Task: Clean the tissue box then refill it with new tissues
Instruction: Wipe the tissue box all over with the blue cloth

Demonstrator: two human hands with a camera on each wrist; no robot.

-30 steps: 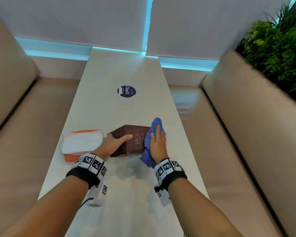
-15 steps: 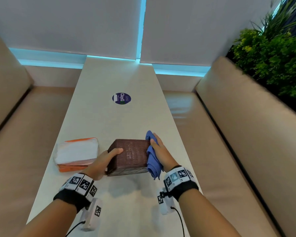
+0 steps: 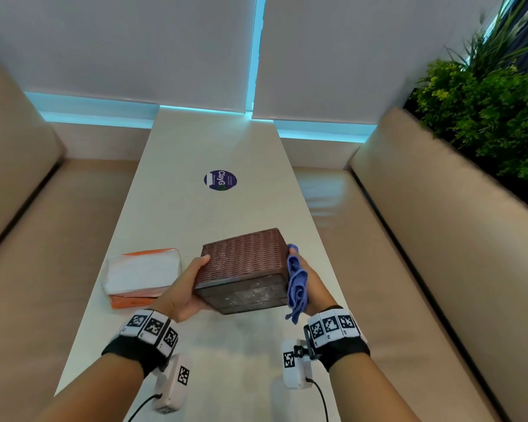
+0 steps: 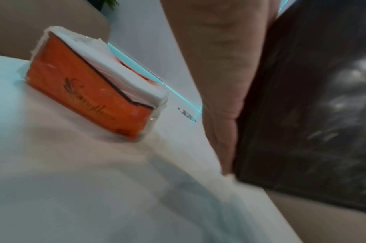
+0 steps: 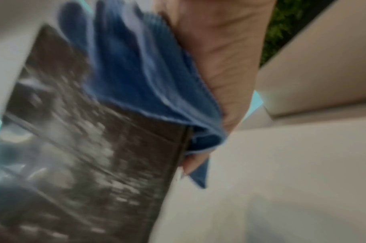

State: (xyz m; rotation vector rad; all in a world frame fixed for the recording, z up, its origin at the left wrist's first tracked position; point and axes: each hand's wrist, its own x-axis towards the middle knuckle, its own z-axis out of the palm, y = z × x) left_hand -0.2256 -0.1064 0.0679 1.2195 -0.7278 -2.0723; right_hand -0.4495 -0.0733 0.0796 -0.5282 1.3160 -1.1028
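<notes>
Beige booth seats flank a long pale tabletop. Above its near middle, the brown woven tissue box is lifted clear and tilted, its underside toward the camera. The left hand grips the box's left side, thumb on top. The right hand presses a bunched blue cloth against the right side. An orange tissue pack lies by the left edge.
</notes>
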